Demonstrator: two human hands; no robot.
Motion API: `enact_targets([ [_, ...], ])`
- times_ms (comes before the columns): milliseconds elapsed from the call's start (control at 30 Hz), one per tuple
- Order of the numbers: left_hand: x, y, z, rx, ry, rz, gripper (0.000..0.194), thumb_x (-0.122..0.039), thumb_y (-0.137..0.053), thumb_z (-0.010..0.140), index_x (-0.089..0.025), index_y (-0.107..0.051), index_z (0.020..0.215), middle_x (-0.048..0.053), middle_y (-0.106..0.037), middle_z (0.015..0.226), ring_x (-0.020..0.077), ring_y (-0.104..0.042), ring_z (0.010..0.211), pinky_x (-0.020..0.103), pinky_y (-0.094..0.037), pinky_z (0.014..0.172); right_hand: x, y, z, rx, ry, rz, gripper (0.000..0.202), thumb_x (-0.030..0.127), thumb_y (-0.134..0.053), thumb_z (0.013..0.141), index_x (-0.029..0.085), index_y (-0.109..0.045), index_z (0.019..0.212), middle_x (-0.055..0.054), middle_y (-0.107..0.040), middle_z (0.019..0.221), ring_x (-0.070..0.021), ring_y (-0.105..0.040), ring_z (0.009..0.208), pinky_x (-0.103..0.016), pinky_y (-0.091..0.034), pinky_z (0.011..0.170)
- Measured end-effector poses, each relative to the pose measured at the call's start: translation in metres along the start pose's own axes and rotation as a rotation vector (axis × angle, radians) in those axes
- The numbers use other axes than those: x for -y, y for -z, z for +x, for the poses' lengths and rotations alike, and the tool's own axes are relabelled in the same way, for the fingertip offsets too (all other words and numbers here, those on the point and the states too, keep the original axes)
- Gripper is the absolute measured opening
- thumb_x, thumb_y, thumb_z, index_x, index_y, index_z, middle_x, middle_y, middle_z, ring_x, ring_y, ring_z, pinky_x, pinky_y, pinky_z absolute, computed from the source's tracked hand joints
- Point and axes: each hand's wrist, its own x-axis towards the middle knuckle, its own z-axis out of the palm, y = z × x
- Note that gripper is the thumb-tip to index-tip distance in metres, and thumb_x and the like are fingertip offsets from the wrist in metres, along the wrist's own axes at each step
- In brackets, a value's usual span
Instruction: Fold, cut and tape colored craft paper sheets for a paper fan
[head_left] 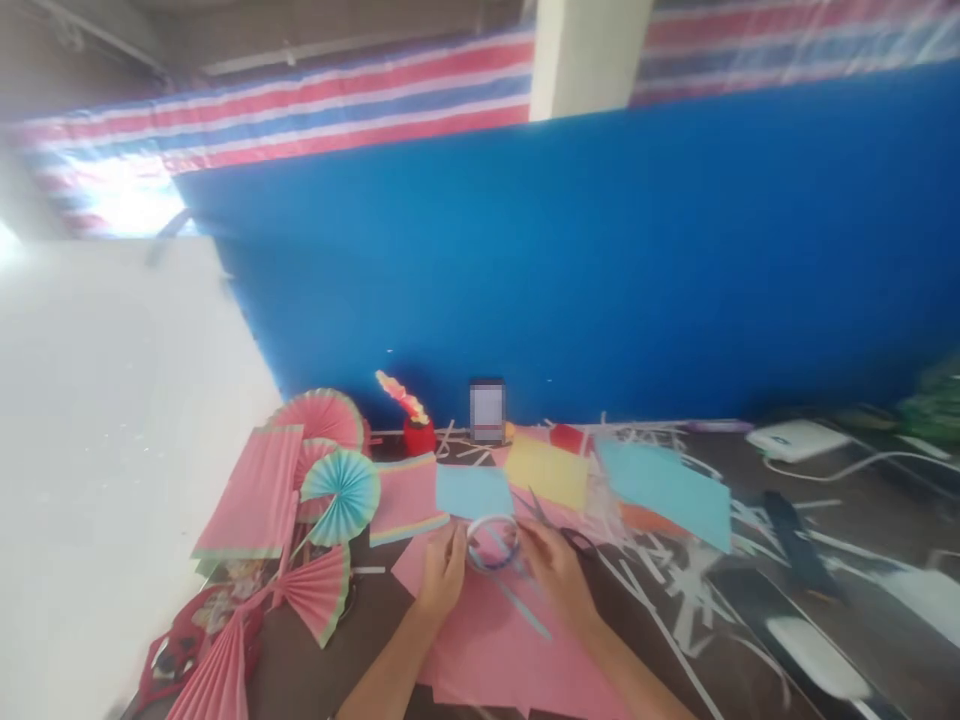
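A roll of clear tape [493, 567] is held upright between both hands, over pink paper sheets [487, 650]. My left hand [444, 568] pinches the roll's left side, fingers together. At its right side, the fingers of my right hand [553, 562] are closed on the same roll. A narrow light blue strip [525, 608] lies on the pink paper just below. Scissors with dark handles [577, 541] lie right behind my right hand. Beyond the roll are a light blue sheet [474, 491] and a yellow sheet [551, 472].
Pink and blue pleated paper fans [341, 497] stand at the left. White paper strips [694, 590] are scattered on the right, near a dark watch [802, 545], a black device [787, 640] and a white box with a cable [799, 440]. A blue partition [562, 270] rises behind.
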Motion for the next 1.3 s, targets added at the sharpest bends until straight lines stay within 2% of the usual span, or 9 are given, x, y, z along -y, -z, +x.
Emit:
enact_targets([
  [267, 0.007, -0.008, -0.002, 0.062, 0.03, 0.111, 0.036, -0.044, -0.039, 0.088, -0.017, -0.062, 0.081, 0.007, -0.066, 0.075, 0.0165, -0.061, 0.066, 0.026, -0.045, 0.057, 0.003, 0.002, -0.005, -0.051, -0.105, 0.206, 0.038, 0.05, -0.057, 0.077, 0.021, -0.062, 0.101, -0.01, -0.07, 0.093, -0.0281, -0.065, 0.088, -0.039, -0.052, 0.072],
  [400, 0.007, -0.007, -0.002, 0.038, 0.021, 0.088, 0.034, -0.044, -0.041, 0.087, -0.017, -0.061, 0.082, 0.007, -0.067, 0.076, 0.0154, -0.062, 0.064, 0.024, -0.046, 0.054, 0.006, 0.003, -0.004, 0.007, -0.096, 0.329, 0.037, 0.048, -0.061, 0.075, 0.019, -0.063, 0.097, -0.009, -0.071, 0.087, -0.0256, -0.066, 0.084, -0.04, -0.052, 0.075],
  [500, 0.007, -0.006, -0.003, 0.032, -0.009, 0.105, 0.033, -0.042, -0.04, 0.088, -0.017, -0.061, 0.083, 0.007, -0.067, 0.077, 0.0144, -0.062, 0.063, 0.023, -0.046, 0.052, 0.006, 0.003, -0.002, 0.027, -0.119, 0.4, 0.033, 0.045, -0.067, 0.07, 0.018, -0.066, 0.089, -0.008, -0.072, 0.083, -0.0254, -0.067, 0.082, -0.04, -0.052, 0.076],
  [633, 0.007, -0.001, -0.004, 0.053, -0.141, 0.227, 0.031, -0.037, -0.039, 0.089, -0.016, -0.061, 0.092, 0.007, -0.067, 0.082, 0.0153, -0.062, 0.071, 0.025, -0.048, 0.06, 0.003, 0.002, 0.002, -0.059, -0.181, 0.509, 0.031, 0.042, -0.074, 0.063, 0.018, -0.069, 0.082, -0.004, -0.071, 0.076, -0.0226, -0.067, 0.076, -0.041, -0.052, 0.079],
  [733, 0.008, 0.007, -0.002, -0.057, -0.192, 0.343, 0.029, -0.032, -0.04, 0.089, -0.015, -0.059, 0.103, 0.008, -0.068, 0.087, 0.014, -0.059, 0.067, 0.027, -0.047, 0.062, 0.001, 0.002, 0.005, -0.044, -0.209, 0.64, 0.031, 0.043, -0.077, 0.058, 0.02, -0.07, 0.077, -0.002, -0.07, 0.072, -0.0196, -0.065, 0.071, -0.039, -0.053, 0.076],
  [833, 0.002, 0.021, 0.001, -0.186, -0.189, 0.355, 0.028, -0.029, -0.04, 0.089, -0.015, -0.058, 0.105, 0.008, -0.068, 0.087, 0.013, -0.059, 0.067, 0.024, -0.045, 0.057, -0.001, 0.002, 0.006, 0.06, -0.21, 0.743, 0.03, 0.04, -0.078, 0.057, 0.02, -0.07, 0.078, -0.003, -0.071, 0.079, -0.0184, -0.065, 0.076, -0.035, -0.053, 0.075],
  [1033, -0.015, 0.045, -0.01, -0.205, -0.262, 0.4, 0.024, -0.027, -0.042, 0.087, -0.015, -0.061, 0.096, 0.006, -0.068, 0.081, 0.0115, -0.058, 0.065, 0.021, -0.042, 0.054, -0.003, 0.008, 0.007, 0.056, -0.184, 0.804, 0.028, 0.039, -0.077, 0.06, 0.02, -0.069, 0.078, -0.003, -0.07, 0.084, -0.0181, -0.066, 0.082, -0.033, -0.053, 0.079],
  [1167, -0.002, 0.051, -0.028, -0.251, -0.256, 0.471, 0.021, -0.022, -0.043, 0.084, -0.016, -0.063, 0.089, 0.004, -0.067, 0.074, 0.0105, -0.054, 0.059, 0.021, -0.041, 0.055, -0.004, 0.01, 0.008, 0.058, -0.157, 0.814, 0.028, 0.04, -0.077, 0.06, 0.021, -0.069, 0.081, -0.002, -0.07, 0.085, -0.0184, -0.065, 0.087, -0.033, -0.053, 0.08],
  [1300, 0.012, 0.054, -0.035, -0.339, -0.235, 0.438, 0.021, -0.018, -0.043, 0.082, -0.015, -0.062, 0.091, 0.004, -0.066, 0.074, 0.0126, -0.058, 0.067, 0.023, -0.043, 0.059, -0.002, 0.011, 0.008, 0.068, -0.168, 0.833, 0.03, 0.041, -0.078, 0.058, 0.021, -0.068, 0.078, -0.002, -0.07, 0.083, -0.0178, -0.065, 0.085, -0.031, -0.053, 0.078],
])
